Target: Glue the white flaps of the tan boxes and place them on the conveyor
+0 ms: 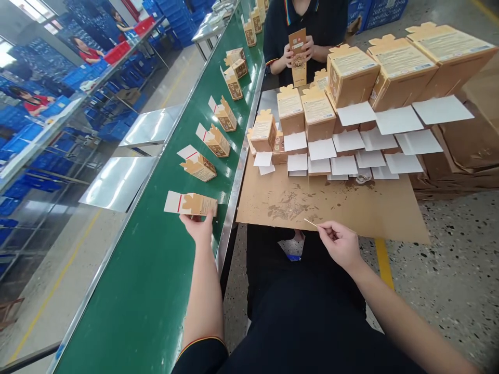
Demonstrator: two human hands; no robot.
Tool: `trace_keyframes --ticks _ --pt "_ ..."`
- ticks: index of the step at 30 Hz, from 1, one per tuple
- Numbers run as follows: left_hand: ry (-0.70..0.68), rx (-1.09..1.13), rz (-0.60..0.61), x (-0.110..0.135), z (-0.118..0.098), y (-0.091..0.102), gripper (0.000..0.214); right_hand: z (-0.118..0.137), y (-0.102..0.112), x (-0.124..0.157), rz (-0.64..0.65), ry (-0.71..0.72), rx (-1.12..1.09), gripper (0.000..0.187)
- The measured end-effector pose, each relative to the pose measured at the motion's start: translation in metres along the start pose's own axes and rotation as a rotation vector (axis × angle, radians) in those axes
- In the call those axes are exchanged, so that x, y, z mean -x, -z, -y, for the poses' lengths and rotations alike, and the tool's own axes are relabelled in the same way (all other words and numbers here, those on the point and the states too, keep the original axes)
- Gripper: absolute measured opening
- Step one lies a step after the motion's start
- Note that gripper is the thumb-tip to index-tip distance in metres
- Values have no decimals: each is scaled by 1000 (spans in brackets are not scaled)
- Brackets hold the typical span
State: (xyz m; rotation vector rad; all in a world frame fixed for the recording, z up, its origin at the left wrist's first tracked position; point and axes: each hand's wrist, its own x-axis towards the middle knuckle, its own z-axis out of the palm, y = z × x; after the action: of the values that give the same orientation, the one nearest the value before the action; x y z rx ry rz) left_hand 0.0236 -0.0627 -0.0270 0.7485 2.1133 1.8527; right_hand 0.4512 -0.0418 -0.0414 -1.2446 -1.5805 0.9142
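My left hand [198,224] is closed around the near side of a small cardboard box [198,204] on the green conveyor belt [152,275]. The box has a raised white flap with a red strip, pointing left. Over the front edge of a cardboard sheet [351,213], my right hand [340,242] pinches a thin light-coloured stick [311,223], its tip pointing left. Farther up the belt stand several similar boxes, the closest being an open-flapped box [198,165].
Stacked cartons [319,114] with white flaps hanging out fill the back of the cardboard sheet. Across from me a co-worker [304,36] holds a box in both hands. A metal rail [234,192] runs between belt and sheet. Dark smudges mark the sheet.
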Motion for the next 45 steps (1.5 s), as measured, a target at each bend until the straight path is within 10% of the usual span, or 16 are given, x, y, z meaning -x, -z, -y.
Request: trace_keyframes --ticks 4,8,10,16,19,22,25,34,38,45 --pt "90 -217 -13 -16 8 21 94 -2 3 -6 -39 13 -2 33" --pt "-248 -417 -339 11 1 13 93 -4 20 -5 -111 23 34 30" --pt "-410 -332 -316 21 -9 -6 73 -5 30 -3 -136 15 59 30" --pt "-332 32 184 -23 -71 -156 43 4 35 -11 -158 21 63 33" --pt "-172 -96 375 -52 -101 -239 64 13 27 -14 -149 39 59 30" --pt "-105 -295 495 -56 -115 -281 73 18 25 -9 -188 54 55 30" --pt "-202 -324 530 -42 -112 -264 63 14 35 -3 -249 52 87 31" --pt "-318 -261 493 66 -30 -85 72 -23 124 -94 -240 81 498 25" --pt "-173 -262 528 90 -11 -74 95 -38 130 -146 -60 75 599 41" --pt "-24 -299 646 37 -33 -100 56 -34 130 -151 9 124 582 39"
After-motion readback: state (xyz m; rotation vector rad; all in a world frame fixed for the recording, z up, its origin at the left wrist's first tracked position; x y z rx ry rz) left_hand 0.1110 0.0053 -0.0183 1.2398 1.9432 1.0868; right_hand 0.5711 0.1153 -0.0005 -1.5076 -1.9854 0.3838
